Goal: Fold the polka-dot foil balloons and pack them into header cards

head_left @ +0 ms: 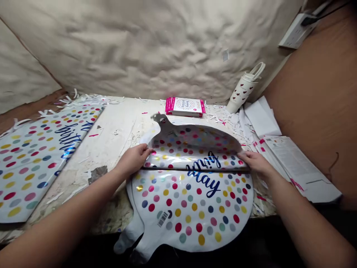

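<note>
A cream padded wall is rising behind a worn white workbench, and a large foil balloon is lying across the bench's near edge. Beyond the balloon, a pink-edged packet is sitting on the bench. Left of the balloon, a second dotted balloon is lying flat and at a slant. Right of the balloon, loose printed papers are spreading out, and beyond them a heart-patterned paper cup is standing among white paper scraps.

The balloon's long axis is running away from the person, with a blurred tab at its far end. Its far half is doubling over in a raised arch, leaving a straight crease running side to side. The left hand is holding the crease's left end with its fingers together, and the right hand is holding the right end the same way. Both hands are reaching the crease from the near side, and the left hand is the nearer one to the tab.
</note>
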`<action>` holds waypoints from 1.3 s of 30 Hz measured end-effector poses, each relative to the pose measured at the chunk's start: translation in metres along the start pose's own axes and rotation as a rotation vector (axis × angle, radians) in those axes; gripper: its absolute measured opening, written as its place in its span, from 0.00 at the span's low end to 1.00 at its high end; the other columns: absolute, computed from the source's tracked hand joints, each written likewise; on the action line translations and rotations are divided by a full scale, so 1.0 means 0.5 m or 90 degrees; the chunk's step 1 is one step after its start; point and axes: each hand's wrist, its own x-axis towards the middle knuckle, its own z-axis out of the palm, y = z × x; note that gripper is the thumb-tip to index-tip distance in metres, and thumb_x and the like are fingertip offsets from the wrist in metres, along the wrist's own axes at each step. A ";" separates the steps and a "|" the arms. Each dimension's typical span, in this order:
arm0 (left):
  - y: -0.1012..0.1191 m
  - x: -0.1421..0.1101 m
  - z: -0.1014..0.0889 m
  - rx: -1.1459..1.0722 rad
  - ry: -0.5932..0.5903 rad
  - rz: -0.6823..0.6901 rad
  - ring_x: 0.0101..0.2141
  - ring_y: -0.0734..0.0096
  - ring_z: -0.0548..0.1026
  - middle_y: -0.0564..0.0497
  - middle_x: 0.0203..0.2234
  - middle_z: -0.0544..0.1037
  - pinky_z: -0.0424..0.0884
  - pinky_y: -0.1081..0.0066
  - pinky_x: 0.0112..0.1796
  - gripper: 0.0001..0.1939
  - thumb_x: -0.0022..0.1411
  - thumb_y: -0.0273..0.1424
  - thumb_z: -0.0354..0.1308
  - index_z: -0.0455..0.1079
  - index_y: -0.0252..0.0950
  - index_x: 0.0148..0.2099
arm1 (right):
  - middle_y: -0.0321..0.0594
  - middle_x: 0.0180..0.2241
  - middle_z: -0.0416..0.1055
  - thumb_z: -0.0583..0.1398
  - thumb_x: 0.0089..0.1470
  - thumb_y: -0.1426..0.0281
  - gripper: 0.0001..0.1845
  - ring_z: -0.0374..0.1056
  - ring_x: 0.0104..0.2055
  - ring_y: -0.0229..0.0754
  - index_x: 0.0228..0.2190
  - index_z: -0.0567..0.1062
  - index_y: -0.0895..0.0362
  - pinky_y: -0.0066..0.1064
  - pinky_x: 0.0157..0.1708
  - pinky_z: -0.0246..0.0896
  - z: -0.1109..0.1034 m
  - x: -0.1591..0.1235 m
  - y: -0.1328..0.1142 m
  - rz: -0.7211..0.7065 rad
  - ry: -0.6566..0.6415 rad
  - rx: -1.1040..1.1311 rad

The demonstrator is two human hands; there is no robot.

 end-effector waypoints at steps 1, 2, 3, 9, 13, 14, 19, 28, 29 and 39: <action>0.011 0.001 0.001 0.028 0.034 0.010 0.34 0.53 0.74 0.44 0.30 0.77 0.69 0.60 0.34 0.21 0.61 0.43 0.44 0.68 0.33 0.46 | 0.41 0.25 0.75 0.60 0.41 0.48 0.25 0.71 0.30 0.48 0.28 0.75 0.58 0.35 0.30 0.66 0.006 0.012 -0.001 0.006 0.022 -0.023; 0.021 -0.003 0.004 0.065 0.081 0.036 0.38 0.50 0.73 0.41 0.34 0.76 0.67 0.56 0.38 0.22 0.61 0.41 0.45 0.66 0.32 0.50 | 0.41 0.25 0.74 0.60 0.40 0.48 0.25 0.70 0.31 0.48 0.27 0.75 0.58 0.36 0.31 0.66 0.009 0.021 -0.001 0.011 0.048 -0.048; 0.031 -0.013 0.009 0.106 0.124 0.087 0.43 0.48 0.71 0.38 0.41 0.74 0.64 0.53 0.43 0.23 0.62 0.39 0.45 0.63 0.32 0.54 | 0.42 0.26 0.74 0.61 0.39 0.49 0.25 0.70 0.32 0.49 0.28 0.74 0.58 0.37 0.33 0.65 0.010 0.030 -0.001 0.017 0.076 -0.074; 0.046 -0.097 0.071 0.214 -0.033 0.334 0.58 0.46 0.54 0.38 0.60 0.57 0.55 0.51 0.53 0.31 0.62 0.47 0.43 0.54 0.34 0.62 | 0.59 0.43 0.69 0.63 0.36 0.47 0.42 0.61 0.49 0.66 0.48 0.66 0.61 0.55 0.46 0.52 0.020 0.030 -0.052 0.030 0.253 -0.253; 0.034 -0.108 0.098 0.212 -0.042 0.293 0.60 0.36 0.47 0.42 0.63 0.49 0.48 0.40 0.51 0.32 0.61 0.51 0.44 0.48 0.47 0.64 | 0.56 0.57 0.56 0.51 0.54 0.51 0.37 0.50 0.59 0.57 0.57 0.55 0.61 0.49 0.56 0.44 0.159 -0.042 -0.148 -0.205 0.159 -0.367; 0.032 -0.107 0.101 0.215 -0.037 0.291 0.60 0.35 0.46 0.42 0.63 0.49 0.48 0.40 0.51 0.32 0.60 0.51 0.44 0.48 0.49 0.64 | 0.51 0.60 0.51 0.49 0.55 0.51 0.36 0.46 0.62 0.54 0.59 0.53 0.59 0.47 0.58 0.40 0.201 -0.062 -0.164 -0.286 0.040 -0.366; 0.030 -0.107 0.096 0.244 -0.041 0.277 0.59 0.33 0.46 0.39 0.63 0.49 0.49 0.39 0.50 0.31 0.61 0.50 0.43 0.48 0.50 0.63 | 0.44 0.65 0.36 0.46 0.55 0.48 0.42 0.32 0.65 0.49 0.62 0.42 0.58 0.50 0.61 0.22 0.232 -0.108 -0.112 -0.328 -0.222 -0.426; 0.169 -0.089 0.103 0.191 -0.079 0.258 0.61 0.39 0.41 0.33 0.62 0.46 0.48 0.43 0.53 0.41 0.60 0.54 0.40 0.46 0.30 0.65 | 0.49 0.57 0.58 0.45 0.57 0.51 0.32 0.48 0.61 0.56 0.59 0.56 0.52 0.50 0.58 0.40 0.101 -0.188 0.002 -0.164 0.076 -0.524; 0.189 -0.091 0.114 0.185 -0.096 0.257 0.61 0.38 0.40 0.33 0.62 0.46 0.47 0.42 0.53 0.42 0.59 0.55 0.40 0.45 0.29 0.65 | 0.49 0.57 0.58 0.48 0.55 0.49 0.35 0.49 0.60 0.58 0.59 0.55 0.50 0.52 0.57 0.41 0.121 -0.184 -0.005 -0.153 0.072 -0.506; 0.204 -0.103 0.149 0.110 -0.109 0.267 0.59 0.26 0.39 0.33 0.62 0.46 0.41 0.30 0.48 0.41 0.54 0.57 0.46 0.50 0.40 0.64 | 0.43 0.65 0.33 0.41 0.60 0.58 0.39 0.31 0.66 0.47 0.60 0.22 0.57 0.45 0.59 0.41 0.176 -0.122 -0.216 -0.230 0.155 -0.070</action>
